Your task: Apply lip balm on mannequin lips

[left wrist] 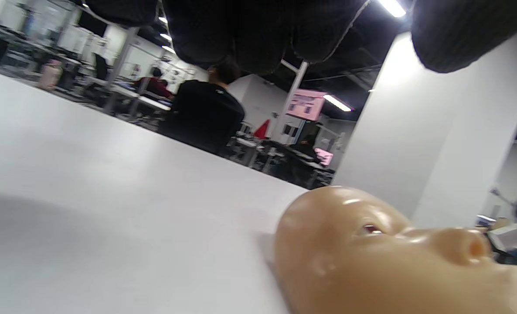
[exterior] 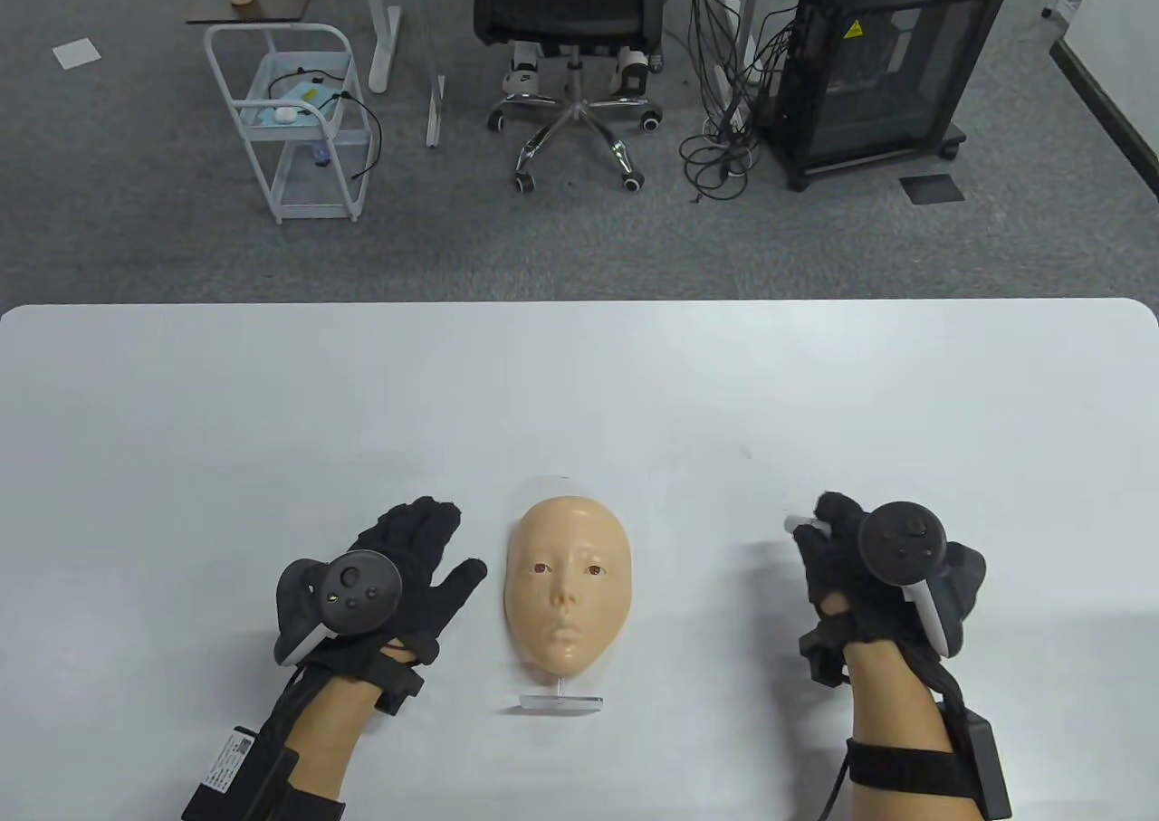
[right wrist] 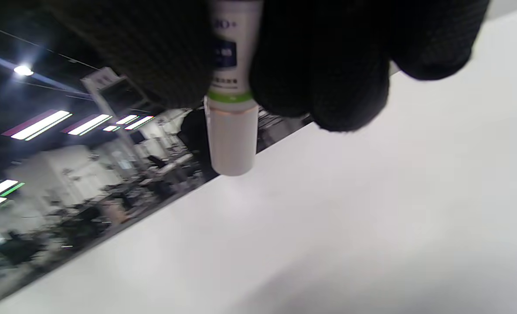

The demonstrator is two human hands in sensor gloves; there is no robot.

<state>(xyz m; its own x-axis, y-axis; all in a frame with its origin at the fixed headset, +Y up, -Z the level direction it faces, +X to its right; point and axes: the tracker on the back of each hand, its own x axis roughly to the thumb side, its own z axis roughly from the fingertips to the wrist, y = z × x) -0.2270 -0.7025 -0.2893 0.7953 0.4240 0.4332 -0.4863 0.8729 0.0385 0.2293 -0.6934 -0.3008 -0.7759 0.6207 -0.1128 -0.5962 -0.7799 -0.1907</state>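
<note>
A flesh-coloured mannequin face (exterior: 567, 587) lies tilted on a clear stand (exterior: 560, 701) at the table's front middle, lips (exterior: 564, 637) toward me. My left hand (exterior: 418, 568) lies open and flat on the table just left of the face, holding nothing; its wrist view shows the face (left wrist: 393, 257) close at lower right. My right hand (exterior: 838, 558) is to the right of the face and grips a white lip balm tube (exterior: 799, 523), whose end sticks out to the left. In the right wrist view the capped tube (right wrist: 232, 126) points down from my fingers (right wrist: 328, 65).
The white table (exterior: 579, 386) spreads wide around the face. Beyond its far edge stand an office chair (exterior: 575, 52), a white cart (exterior: 294, 119) and a black cabinet (exterior: 883, 65) on the carpet.
</note>
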